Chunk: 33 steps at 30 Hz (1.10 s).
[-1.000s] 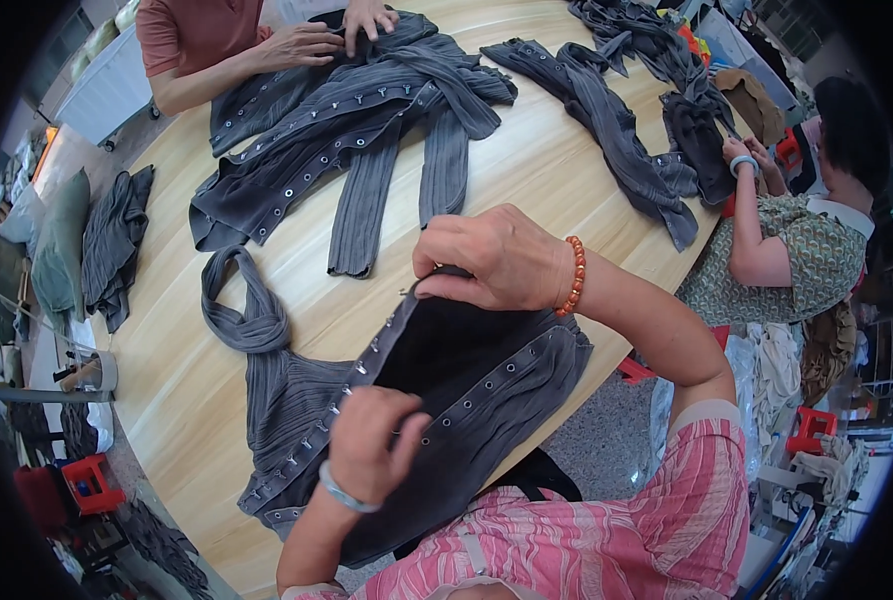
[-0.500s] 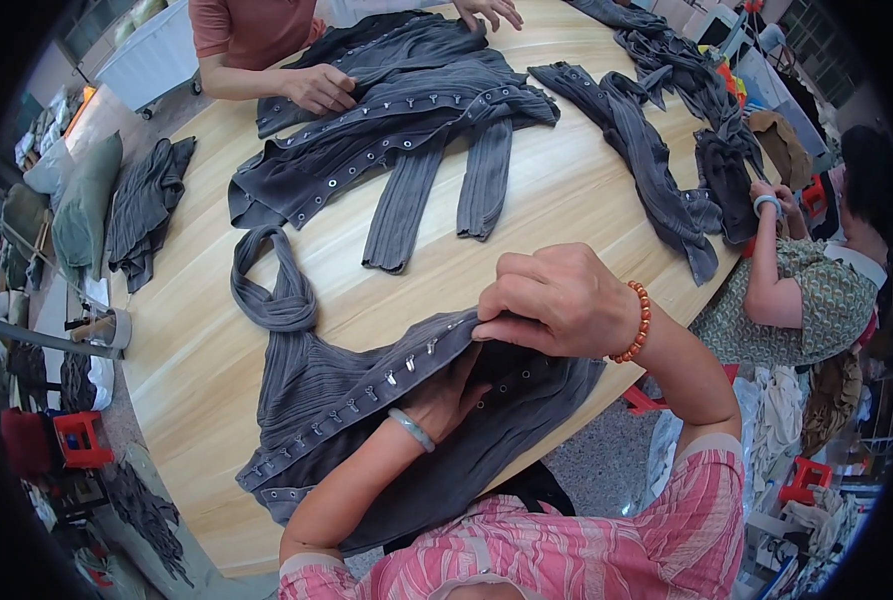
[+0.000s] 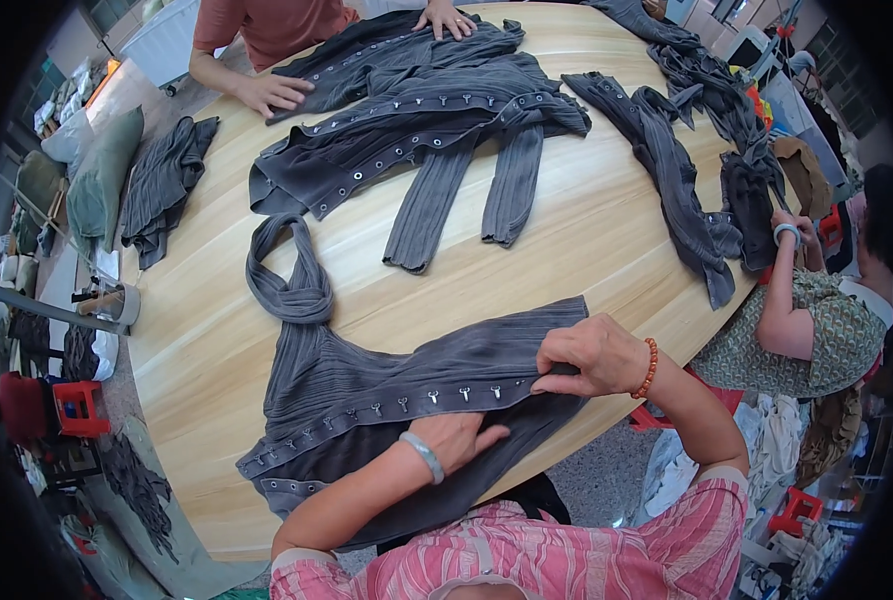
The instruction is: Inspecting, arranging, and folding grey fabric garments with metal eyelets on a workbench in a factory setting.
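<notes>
The grey garment's edge has dropped, pinched in right grip, over left grip, whose closure is hidden.

Pink shirt, orange bracelet and bangle are worn.

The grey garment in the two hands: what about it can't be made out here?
In the head view:
Fingertips of the left hand: hidden beneath the hook strip of the garment.
That strip's end near the right hand: covered by that hand.
Any eyelets beyond the few showing: hidden by the left forearm and cloth.
How the knotted part is tied: its own folds cover it.
</notes>
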### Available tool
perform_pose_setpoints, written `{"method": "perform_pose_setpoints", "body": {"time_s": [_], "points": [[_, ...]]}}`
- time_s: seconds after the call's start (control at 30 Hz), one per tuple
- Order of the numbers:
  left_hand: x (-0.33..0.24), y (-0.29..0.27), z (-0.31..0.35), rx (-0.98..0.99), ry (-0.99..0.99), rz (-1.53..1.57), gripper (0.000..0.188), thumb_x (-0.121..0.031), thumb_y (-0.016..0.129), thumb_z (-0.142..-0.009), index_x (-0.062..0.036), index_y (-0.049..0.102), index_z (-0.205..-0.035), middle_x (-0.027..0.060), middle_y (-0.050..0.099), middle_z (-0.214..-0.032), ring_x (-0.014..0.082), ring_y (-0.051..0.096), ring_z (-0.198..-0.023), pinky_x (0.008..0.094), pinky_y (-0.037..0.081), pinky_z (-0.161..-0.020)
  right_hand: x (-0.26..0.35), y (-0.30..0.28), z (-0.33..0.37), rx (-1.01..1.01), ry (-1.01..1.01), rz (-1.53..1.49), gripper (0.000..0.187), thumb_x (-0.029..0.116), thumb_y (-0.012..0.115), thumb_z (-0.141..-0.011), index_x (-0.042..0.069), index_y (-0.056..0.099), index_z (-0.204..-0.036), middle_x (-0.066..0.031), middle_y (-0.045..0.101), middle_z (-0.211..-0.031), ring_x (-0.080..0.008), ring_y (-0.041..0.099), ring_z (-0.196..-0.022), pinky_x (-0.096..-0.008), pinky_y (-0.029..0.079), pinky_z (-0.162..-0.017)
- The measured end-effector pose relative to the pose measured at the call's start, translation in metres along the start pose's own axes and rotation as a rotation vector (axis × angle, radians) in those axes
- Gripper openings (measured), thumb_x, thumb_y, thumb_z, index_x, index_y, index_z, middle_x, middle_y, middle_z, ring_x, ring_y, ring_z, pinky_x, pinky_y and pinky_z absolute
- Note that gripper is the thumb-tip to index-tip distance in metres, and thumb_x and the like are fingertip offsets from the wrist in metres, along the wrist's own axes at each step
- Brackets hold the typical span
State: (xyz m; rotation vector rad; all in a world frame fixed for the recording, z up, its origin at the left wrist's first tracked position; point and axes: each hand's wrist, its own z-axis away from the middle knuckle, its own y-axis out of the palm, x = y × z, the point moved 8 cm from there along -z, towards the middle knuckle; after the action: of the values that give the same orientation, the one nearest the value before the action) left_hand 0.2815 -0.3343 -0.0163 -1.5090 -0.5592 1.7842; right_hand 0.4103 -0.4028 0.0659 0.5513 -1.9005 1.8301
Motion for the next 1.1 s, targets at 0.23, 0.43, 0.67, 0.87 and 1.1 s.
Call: {"method": "perform_pose_setpoints", "body": {"time_s": [0.23, 0.43, 0.67, 0.87, 1.1], "points": [[-0.028, -0.05, 0.049, -0.154, 0.215, 0.278, 0.033, -0.013, 0.065, -0.088, -0.0059, 0.061, -0.12, 0.0151, 0.066, -0.113, 0.0325, 0.064, -0.103, 0.0399, 0.053, -0.087, -0.018, 0.023, 0.008, 0.091, 0.075, 0.069, 0.031, 0.038, 0.071, -0.084, 0.01, 0.061, -0.078, -0.0084, 0.059, -0.073, -0.0301, 0.062, -0.069, -0.039, 0.049, -0.063], [0.057, -0.109, 0.048, -0.661, 0.009, -0.288, 0.029, -0.003, 0.069, -0.076, -0.005, 0.064, -0.104, 0.0118, 0.062, -0.105, 0.0296, 0.057, -0.097, 0.0396, 0.043, -0.082, -0.042, -0.01, 0.002, -0.261, 0.236, 0.153, 0.018, 0.024, 0.073, -0.081, 0.009, 0.065, -0.085, -0.0082, 0.058, -0.085, -0.0273, 0.061, -0.077, -0.0368, 0.049, -0.066], [0.074, -0.102, 0.042, -0.586, 0.01, -0.292, 0.021, -0.003, 0.068, -0.074, -0.0056, 0.063, -0.095, 0.0104, 0.058, -0.098, 0.0291, 0.054, -0.096, 0.0402, 0.04, -0.083, -0.058, 0.008, 0.007, -0.253, 0.223, 0.236, 0.01, 0.017, 0.069, -0.084, 0.01, 0.064, -0.09, -0.0057, 0.058, -0.089, -0.0257, 0.061, -0.082, -0.038, 0.05, -0.072], [0.079, -0.099, 0.047, -0.623, -0.047, -0.286, 0.017, -0.002, 0.065, -0.077, -0.0055, 0.058, -0.091, 0.0112, 0.057, -0.097, 0.0301, 0.053, -0.096, 0.0408, 0.038, -0.084, -0.05, 0.004, 0.0, -0.262, 0.153, 0.306, 0.008, 0.013, 0.067, -0.083, 0.009, 0.062, -0.088, -0.0054, 0.058, -0.088, -0.0246, 0.059, -0.083, -0.0363, 0.048, -0.072], [0.07, -0.104, 0.053, -0.602, -0.054, -0.233, 0.025, -0.006, 0.069, -0.075, -0.0064, 0.059, -0.098, 0.011, 0.057, -0.097, 0.0297, 0.052, -0.098, 0.0419, 0.035, -0.091, -0.035, -0.04, -0.011, -0.473, 0.129, 0.171, 0.009, 0.004, 0.063, -0.081, 0.007, 0.059, -0.089, -0.0071, 0.058, -0.082, -0.0271, 0.056, -0.08, -0.0366, 0.041, -0.074]]}}
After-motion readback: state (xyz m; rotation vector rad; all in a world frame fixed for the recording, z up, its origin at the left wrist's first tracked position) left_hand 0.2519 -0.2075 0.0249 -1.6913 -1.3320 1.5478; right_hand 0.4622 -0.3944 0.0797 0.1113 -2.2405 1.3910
